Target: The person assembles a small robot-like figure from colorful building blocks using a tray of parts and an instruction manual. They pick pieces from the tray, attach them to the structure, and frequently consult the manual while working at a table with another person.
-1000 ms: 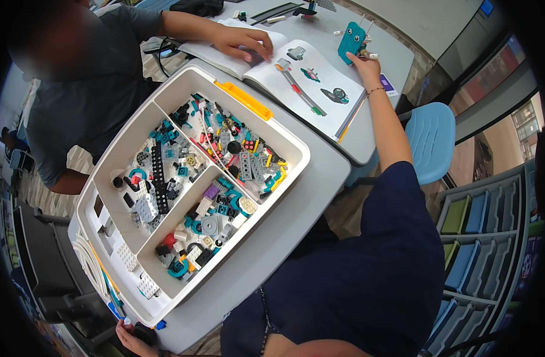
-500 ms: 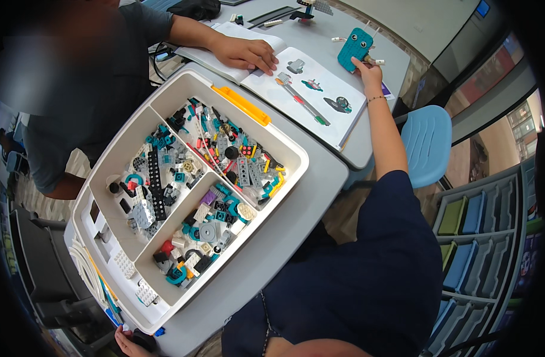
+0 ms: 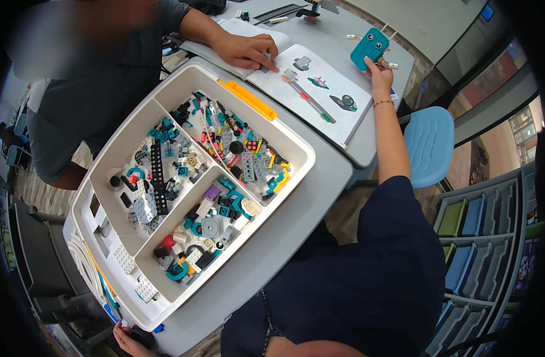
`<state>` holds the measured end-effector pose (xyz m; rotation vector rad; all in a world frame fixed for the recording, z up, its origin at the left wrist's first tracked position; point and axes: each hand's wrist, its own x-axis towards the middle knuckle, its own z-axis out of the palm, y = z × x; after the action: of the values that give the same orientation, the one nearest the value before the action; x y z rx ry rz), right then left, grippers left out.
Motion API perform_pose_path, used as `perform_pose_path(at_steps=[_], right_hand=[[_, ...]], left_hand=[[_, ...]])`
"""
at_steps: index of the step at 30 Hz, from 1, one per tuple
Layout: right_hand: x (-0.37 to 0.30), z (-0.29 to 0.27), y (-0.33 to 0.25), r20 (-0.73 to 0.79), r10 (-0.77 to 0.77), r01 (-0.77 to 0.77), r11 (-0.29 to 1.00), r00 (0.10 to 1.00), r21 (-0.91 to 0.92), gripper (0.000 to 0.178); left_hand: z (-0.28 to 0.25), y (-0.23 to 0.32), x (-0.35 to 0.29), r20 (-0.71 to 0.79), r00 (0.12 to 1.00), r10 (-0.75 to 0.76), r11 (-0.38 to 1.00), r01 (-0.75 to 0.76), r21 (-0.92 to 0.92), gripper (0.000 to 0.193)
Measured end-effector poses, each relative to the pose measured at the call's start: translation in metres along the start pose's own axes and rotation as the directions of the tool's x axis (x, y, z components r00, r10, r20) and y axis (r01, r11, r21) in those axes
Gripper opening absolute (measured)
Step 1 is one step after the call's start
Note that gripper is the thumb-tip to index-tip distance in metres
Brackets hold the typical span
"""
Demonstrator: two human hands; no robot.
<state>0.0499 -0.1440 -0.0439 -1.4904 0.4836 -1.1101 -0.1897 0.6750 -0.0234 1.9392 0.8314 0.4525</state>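
Observation:
At the far right, my right hand (image 3: 379, 77) is closed round the lower part of a teal toy-brick figure (image 3: 368, 49). The figure has two round eyes, thin rods on top and white pieces at its sides. It is held up above the far table. My left hand (image 3: 129, 341) is at the lower left, beside the near corner of a big white sorting tray (image 3: 296, 160). Its fingers are bent together by a small white and blue bit; what they grip is too small to tell. The tray's compartments hold loose building bricks (image 3: 207, 229) in many colours.
An open picture booklet (image 3: 349, 128) lies beyond the tray. Another person's hand (image 3: 248, 52) rests a finger on its page. Pale cables (image 3: 85, 265) run along the tray's left edge. A blue chair (image 3: 428, 146) and drawer shelves (image 3: 480, 238) stand at the right.
My right hand and the teal figure appear slightly farther right. The other person's fingers have gone from spread flat to more bent, one pointing at the page. The view has shifted a little.

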Motion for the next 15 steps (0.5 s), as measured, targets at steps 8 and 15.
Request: perform_pose_path(at_steps=[8,15], right_hand=[[-0.005,-0.003,-0.004,0.065,-0.038,0.041,0.998,0.997,-0.052,0.023],[-0.046,0.030,-0.036,0.325,0.006,-0.021,0.999,0.946,0.043,0.029]], left_hand=[[0.004,0.000,-0.001,-0.026,0.999,-0.024,1.000,0.024,-0.007,0.037],[-0.001,-0.017,0.018,0.028,0.973,0.229,0.973,-0.230,0.025,0.030]])
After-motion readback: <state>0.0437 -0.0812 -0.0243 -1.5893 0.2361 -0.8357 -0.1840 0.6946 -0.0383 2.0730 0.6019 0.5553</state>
